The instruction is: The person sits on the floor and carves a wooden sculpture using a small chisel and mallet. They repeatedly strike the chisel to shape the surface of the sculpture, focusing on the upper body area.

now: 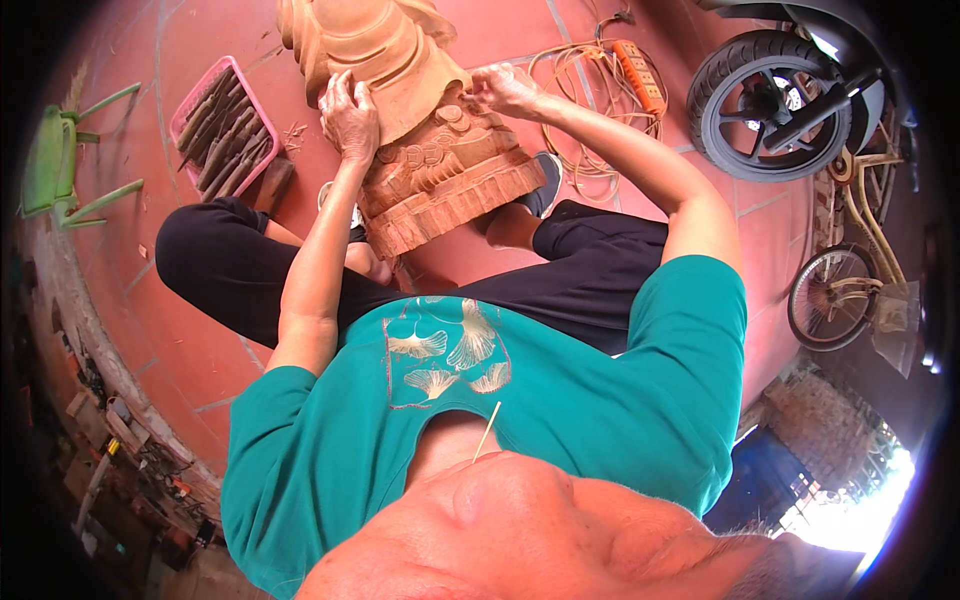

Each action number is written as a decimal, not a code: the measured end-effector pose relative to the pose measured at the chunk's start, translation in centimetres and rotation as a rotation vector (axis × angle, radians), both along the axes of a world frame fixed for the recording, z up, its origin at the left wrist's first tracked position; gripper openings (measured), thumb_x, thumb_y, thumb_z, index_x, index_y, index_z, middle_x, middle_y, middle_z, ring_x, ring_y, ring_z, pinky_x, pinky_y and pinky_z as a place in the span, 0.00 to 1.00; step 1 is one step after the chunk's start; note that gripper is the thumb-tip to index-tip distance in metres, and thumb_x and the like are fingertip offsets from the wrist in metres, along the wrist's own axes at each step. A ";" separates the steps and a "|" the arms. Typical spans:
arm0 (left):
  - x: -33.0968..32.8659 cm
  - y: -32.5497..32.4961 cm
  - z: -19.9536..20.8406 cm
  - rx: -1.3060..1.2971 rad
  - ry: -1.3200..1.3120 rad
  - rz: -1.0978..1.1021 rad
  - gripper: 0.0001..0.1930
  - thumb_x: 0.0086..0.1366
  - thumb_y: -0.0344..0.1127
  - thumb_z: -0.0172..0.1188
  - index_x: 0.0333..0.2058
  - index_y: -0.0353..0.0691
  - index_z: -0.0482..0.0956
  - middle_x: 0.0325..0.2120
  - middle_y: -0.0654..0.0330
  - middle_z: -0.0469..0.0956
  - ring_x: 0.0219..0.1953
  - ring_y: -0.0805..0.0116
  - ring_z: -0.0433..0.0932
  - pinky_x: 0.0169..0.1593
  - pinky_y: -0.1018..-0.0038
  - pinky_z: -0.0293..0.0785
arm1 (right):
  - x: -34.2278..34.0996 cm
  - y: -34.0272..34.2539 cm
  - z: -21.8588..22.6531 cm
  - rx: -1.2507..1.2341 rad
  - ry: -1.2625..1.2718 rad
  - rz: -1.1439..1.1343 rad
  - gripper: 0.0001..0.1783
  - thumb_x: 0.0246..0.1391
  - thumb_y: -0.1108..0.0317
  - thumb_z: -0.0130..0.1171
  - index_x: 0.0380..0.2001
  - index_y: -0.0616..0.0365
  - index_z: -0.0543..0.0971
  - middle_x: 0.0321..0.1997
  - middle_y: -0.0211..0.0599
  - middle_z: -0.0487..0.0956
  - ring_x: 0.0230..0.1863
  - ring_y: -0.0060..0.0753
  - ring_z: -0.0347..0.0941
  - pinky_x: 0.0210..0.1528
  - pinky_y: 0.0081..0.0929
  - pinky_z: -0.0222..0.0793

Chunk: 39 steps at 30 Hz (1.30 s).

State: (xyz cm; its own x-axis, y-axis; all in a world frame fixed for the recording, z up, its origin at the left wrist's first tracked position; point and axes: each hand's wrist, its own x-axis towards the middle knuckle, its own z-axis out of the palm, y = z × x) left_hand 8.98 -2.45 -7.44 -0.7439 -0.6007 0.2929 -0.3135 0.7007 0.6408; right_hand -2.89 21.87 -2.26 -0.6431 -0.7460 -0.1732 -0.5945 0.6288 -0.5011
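Note:
A carved wooden statue [375, 45] lies between my legs, its smooth draped folds at the far end and a rough carved base [450, 195] close to me. My left hand [351, 118] rests on the left side of the folds, fingers stretched and apart. At the right edge of the carving, my right hand [503, 90] has its fingers drawn together against the wood. Whatever those fingers may hold is too small or hidden to name.
A pink basket [269, 120] of long tools [225, 130] stands left, beside a wood block [273, 186] and a green chair [62, 160]. On the right are an orange power strip [638, 78], tangled cord [590, 150], a motorbike wheel [735, 85] and a small bicycle [835, 300].

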 end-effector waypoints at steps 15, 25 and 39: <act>0.0 0.1 0.0 -0.049 0.005 0.010 0.17 0.64 0.40 0.56 0.50 0.43 0.77 0.53 0.58 0.76 0.57 0.55 0.70 0.58 0.60 0.67 | 0.1 -0.3 0.5 0.025 -0.057 0.054 0.17 0.53 0.54 0.62 0.29 0.59 0.80 0.33 0.47 0.82 0.38 0.53 0.79 0.40 0.46 0.74; 0.0 0.0 0.2 -0.021 0.018 0.012 0.17 0.64 0.41 0.55 0.50 0.42 0.77 0.55 0.57 0.74 0.58 0.55 0.69 0.59 0.59 0.65 | -1.4 3.8 -0.9 0.111 0.074 0.079 0.17 0.53 0.55 0.64 0.26 0.60 0.77 0.24 0.48 0.79 0.32 0.53 0.78 0.34 0.47 0.71; 0.0 0.2 -0.1 -0.094 0.082 0.001 0.17 0.64 0.40 0.56 0.49 0.40 0.77 0.50 0.53 0.77 0.53 0.53 0.73 0.58 0.61 0.67 | -2.1 2.2 -0.5 0.203 0.066 0.174 0.17 0.53 0.54 0.64 0.27 0.58 0.78 0.28 0.42 0.81 0.35 0.48 0.79 0.36 0.44 0.72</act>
State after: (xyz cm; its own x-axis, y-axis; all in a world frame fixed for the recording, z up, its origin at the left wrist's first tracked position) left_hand 9.02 -2.24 -7.55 -0.7147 -0.5681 0.4079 -0.2632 0.7589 0.5957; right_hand -5.00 24.08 -2.74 -0.5229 -0.8006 -0.2925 -0.7299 0.5978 -0.3314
